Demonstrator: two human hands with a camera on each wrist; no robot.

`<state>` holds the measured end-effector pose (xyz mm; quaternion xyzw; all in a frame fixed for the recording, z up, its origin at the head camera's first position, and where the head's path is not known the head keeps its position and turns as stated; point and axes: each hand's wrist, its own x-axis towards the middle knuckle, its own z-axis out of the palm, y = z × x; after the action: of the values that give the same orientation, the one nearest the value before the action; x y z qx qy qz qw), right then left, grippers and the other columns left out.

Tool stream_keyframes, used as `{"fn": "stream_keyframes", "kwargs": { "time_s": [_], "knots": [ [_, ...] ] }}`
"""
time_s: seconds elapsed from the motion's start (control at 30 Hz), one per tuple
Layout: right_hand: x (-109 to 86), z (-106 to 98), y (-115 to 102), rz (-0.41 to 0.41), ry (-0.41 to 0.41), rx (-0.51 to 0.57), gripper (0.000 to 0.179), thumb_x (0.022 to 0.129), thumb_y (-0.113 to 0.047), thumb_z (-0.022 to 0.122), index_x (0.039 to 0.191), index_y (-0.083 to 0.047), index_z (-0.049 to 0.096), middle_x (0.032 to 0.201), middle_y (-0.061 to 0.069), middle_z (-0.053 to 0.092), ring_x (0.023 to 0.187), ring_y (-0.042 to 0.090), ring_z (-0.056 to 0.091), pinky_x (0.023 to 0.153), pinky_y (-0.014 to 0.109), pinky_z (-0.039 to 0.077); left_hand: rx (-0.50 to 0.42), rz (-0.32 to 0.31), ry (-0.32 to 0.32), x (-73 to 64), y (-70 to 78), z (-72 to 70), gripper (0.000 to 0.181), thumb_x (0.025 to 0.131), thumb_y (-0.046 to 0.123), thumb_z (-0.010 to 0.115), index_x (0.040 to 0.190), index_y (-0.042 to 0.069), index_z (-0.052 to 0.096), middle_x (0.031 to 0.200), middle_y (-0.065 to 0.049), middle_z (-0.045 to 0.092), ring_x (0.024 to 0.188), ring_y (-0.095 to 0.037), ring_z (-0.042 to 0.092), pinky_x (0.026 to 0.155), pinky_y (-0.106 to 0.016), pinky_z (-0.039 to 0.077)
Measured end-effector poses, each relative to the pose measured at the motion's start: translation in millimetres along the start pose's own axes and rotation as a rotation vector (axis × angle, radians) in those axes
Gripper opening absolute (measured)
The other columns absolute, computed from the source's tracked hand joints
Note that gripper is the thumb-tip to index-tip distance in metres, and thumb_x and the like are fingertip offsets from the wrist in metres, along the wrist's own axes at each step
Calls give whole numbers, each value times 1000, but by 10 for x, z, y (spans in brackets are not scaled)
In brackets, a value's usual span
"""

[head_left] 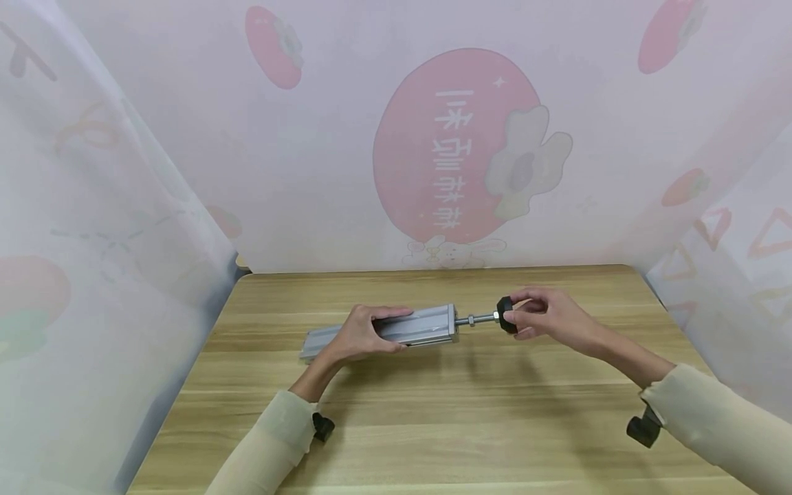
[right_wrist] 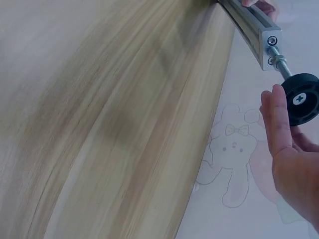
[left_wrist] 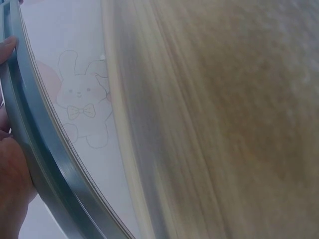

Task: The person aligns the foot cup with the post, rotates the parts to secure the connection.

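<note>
A long silver aluminium profile (head_left: 430, 326) lies slantwise above the table in the head view. My left hand (head_left: 357, 335) grips it across the middle, thumb on the near side and fingers on the far side. From its right end sticks the threaded rod of a levelling foot (head_left: 506, 315), with a hex nut (head_left: 471, 320) partway along. My right hand (head_left: 553, 317) holds the black round base of this foot by its rim, between thumb and fingers. In the right wrist view, a cross-head screw (right_wrist: 299, 98) shows in the middle of the base.
Under the hands is a wood-grain table (head_left: 408, 426), with shadows of the hands and profile on it. A pale printed curtain (head_left: 334, 172) hangs behind the table and along both sides. Each sleeve carries a small black device (head_left: 645, 429) near the wrist.
</note>
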<state>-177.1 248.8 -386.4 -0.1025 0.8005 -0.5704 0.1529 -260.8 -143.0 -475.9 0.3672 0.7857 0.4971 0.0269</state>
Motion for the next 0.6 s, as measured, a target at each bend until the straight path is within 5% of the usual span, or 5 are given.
{"fn": "stream_keyframes", "kwargs": {
  "time_s": [0.4, 0.5, 0.6],
  "knots": [
    [19, 20, -32, 55, 3, 17, 55, 105, -28, 68, 137, 15, 54, 109, 27, 75, 93, 32, 78, 84, 47, 64, 18, -17, -1, 5, 15, -11, 63, 69, 8, 98, 128, 17, 79, 130, -3, 75, 123, -20, 70, 106, -37, 54],
    [-4, 25, -14, -26, 20, -97, 57, 103, -27, 71, 143, 9, 54, 119, 24, 73, 103, 33, 75, 85, 41, 64, 12, -15, 1, 3, 13, -14, 63, 69, 7, 98, 129, 17, 79, 131, -3, 75, 123, -20, 70, 105, -36, 55],
    [-22, 27, 23, -214, 42, -255, 65, 96, -18, 81, 149, 3, 52, 137, 21, 66, 119, 34, 69, 88, 35, 63, 10, -13, 0, 5, 12, -19, 63, 69, 9, 97, 129, 16, 79, 131, -3, 75, 123, -20, 70, 105, -35, 55]
  ]
}}
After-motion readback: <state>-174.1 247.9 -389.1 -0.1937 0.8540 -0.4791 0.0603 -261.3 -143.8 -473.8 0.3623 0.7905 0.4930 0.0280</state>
